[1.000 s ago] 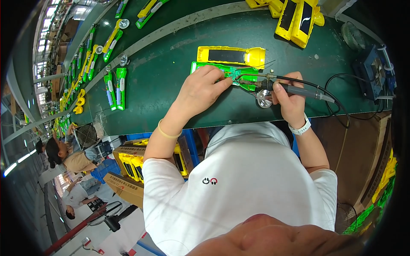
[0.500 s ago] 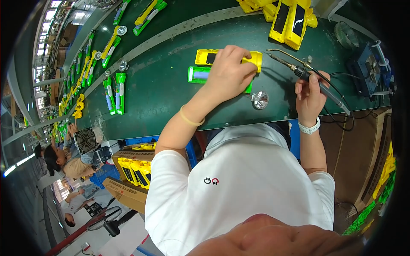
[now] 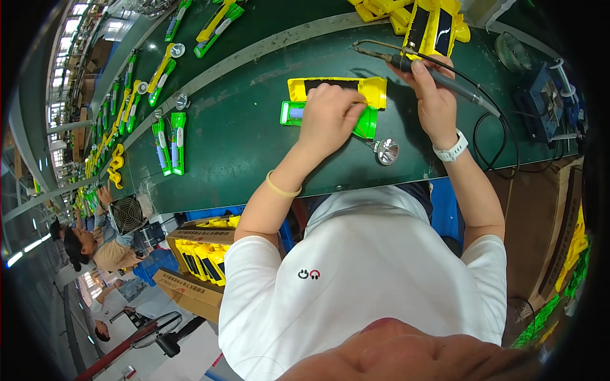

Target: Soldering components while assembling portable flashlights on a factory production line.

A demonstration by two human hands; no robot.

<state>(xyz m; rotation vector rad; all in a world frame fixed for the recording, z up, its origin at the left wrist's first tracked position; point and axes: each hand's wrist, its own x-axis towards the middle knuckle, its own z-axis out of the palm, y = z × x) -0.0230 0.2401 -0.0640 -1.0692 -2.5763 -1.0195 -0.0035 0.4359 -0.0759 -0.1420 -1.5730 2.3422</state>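
Note:
My right hand (image 3: 434,101) is wrapped round the grip of a soldering iron (image 3: 406,63). The iron points left, with a thin curved metal tube beside its tip, above the far side of the bench. My left hand (image 3: 330,117) is closed in a pinch over two flashlight shell halves; what its fingertips hold is too small to make out. Beyond that hand lies the yellow shell half (image 3: 375,92) with a black panel. Touching its near side is the green shell half (image 3: 365,124), holding a pale cylindrical cell (image 3: 296,113). A round silver reflector (image 3: 387,151) sits by the green shell's right end.
Several yellow shells (image 3: 438,28) are piled at the far right. A blue soldering device (image 3: 537,105) stands on the right. Green and yellow flashlight parts (image 3: 170,146) line the left, past a raised rail. A cardboard box (image 3: 190,289) and other people are at lower left.
My right hand has carried the soldering iron left and farther from me. My left hand has shifted slightly left and nearer, off the yellow shell's right end, uncovering more of its black panel.

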